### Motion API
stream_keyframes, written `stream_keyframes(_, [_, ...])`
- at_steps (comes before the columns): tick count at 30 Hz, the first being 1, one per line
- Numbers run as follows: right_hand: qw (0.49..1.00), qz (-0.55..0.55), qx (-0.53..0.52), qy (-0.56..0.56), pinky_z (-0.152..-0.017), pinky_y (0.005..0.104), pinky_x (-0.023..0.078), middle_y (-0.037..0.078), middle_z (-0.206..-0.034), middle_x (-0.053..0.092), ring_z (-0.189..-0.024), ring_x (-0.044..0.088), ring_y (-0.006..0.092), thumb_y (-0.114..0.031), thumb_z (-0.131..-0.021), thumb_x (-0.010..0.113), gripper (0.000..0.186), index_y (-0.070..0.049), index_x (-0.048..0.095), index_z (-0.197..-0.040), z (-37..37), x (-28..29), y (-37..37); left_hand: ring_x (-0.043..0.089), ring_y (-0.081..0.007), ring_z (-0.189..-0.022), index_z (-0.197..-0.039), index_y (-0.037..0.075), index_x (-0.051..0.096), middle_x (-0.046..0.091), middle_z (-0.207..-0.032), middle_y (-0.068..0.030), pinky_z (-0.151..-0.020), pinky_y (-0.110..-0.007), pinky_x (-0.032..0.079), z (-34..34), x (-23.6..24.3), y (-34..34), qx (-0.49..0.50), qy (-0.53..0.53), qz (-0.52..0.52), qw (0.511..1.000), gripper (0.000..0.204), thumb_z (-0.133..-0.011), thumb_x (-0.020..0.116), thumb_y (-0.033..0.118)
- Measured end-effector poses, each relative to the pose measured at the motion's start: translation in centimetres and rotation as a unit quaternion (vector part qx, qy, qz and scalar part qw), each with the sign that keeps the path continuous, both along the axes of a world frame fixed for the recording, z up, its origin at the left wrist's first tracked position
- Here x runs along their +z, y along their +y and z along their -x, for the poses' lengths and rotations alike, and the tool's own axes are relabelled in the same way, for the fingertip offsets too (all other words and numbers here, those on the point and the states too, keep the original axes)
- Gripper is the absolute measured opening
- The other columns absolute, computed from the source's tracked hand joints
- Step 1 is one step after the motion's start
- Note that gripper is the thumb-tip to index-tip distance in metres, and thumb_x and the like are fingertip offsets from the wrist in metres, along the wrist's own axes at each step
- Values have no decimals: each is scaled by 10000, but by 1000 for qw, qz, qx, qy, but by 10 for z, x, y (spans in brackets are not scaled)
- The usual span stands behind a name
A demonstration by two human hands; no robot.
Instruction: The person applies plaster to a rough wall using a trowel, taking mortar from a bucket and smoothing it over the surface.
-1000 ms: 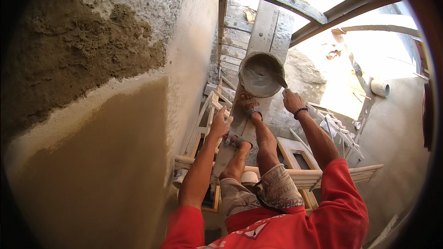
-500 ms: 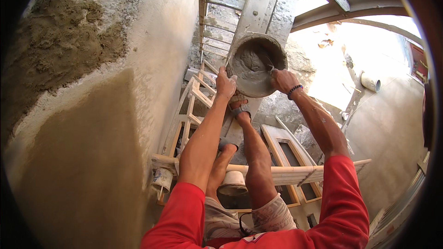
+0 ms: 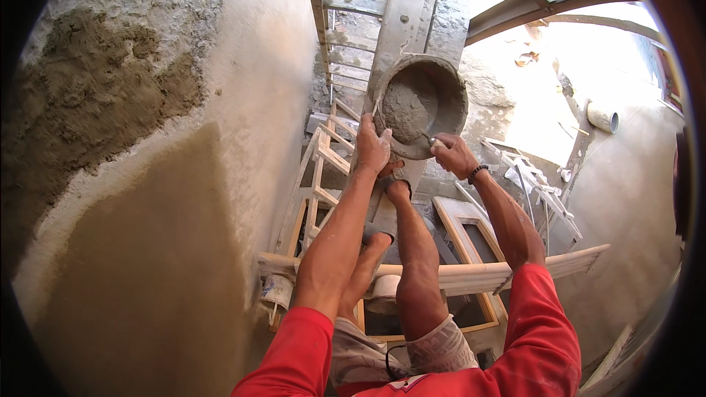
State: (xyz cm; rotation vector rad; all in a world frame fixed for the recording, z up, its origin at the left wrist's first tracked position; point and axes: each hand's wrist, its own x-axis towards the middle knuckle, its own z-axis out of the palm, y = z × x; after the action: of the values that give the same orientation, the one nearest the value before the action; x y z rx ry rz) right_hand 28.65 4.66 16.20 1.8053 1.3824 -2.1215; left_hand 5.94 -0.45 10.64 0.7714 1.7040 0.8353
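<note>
A round, mortar-caked bucket (image 3: pixel 446 88) is held out above a plank, tilted toward the left. Grey wet mortar (image 3: pixel 407 109) lies heaped against its left and near side. My left hand (image 3: pixel 373 145) is closed on the bucket's near left rim. At the near right rim, my right hand (image 3: pixel 456 156) grips the handle of a trowel (image 3: pixel 437 142); its blade is not clearly visible and seems to be down in the mortar. My feet, in sandals, stand on the plank just below the bucket.
On the left rises a wall (image 3: pixel 140 228) with rough wet mortar and smoother plaster. The narrow plank (image 3: pixel 404 18) runs away from me. Bamboo poles (image 3: pixel 471 278) cross below my legs, beside wooden frames (image 3: pixel 471 228) and a small white pail (image 3: pixel 276 290). A pipe (image 3: pixel 601 117) lies right.
The bucket has tipped further left and shifted slightly right, and the mortar sits lower in it. My right hand has moved down to the near rim with the trowel.
</note>
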Motion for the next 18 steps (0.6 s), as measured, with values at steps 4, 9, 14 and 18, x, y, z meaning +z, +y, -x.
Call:
stream_keyframes(4, [998, 8, -55, 25, -444, 249, 367, -13, -600, 490, -495, 450, 69, -182, -855, 566, 146, -38, 582, -871, 12, -3, -7, 515, -436, -1181, -1307, -75, 392, 527, -1231, -311, -983, -410, 420, 24, -29, -11, 19, -10, -13, 1000, 589, -813, 679, 71])
stream_keyframes(9, [991, 10, -127, 42, -451, 245, 388, -4, -607, 510, -496, 466, 78, -183, -870, 554, 148, -39, 584, -864, 19, 21, -12, 334, -422, -1353, -1463, -48, 229, 329, -1441, -309, -1126, -414, 285, 52, -3, -16, -124, 31, 17, 992, 785, -834, 662, 135])
stream_keyframes(14, [962, 9, -223, 157, -478, 264, 453, 52, -692, 563, -551, 540, 118, -169, -851, 464, 272, -19, 573, -1049, 45, 104, -25, 377, -431, -1321, -1451, -30, 281, 386, -1419, -290, -1112, -424, 307, 108, 93, -48, -88, 107, -53, 989, 715, -850, 640, 117])
stream_keyframes(18, [918, -26, -309, 249, -518, 292, 496, 98, -779, 561, -592, 554, 160, -195, -809, 415, 480, -17, 476, -1251, 77, 181, -35, 377, -430, -1324, -1416, -25, 354, 394, -1411, -286, -1105, -433, 321, 179, 243, -69, -63, 217, -132, 965, 612, -868, 602, 91])
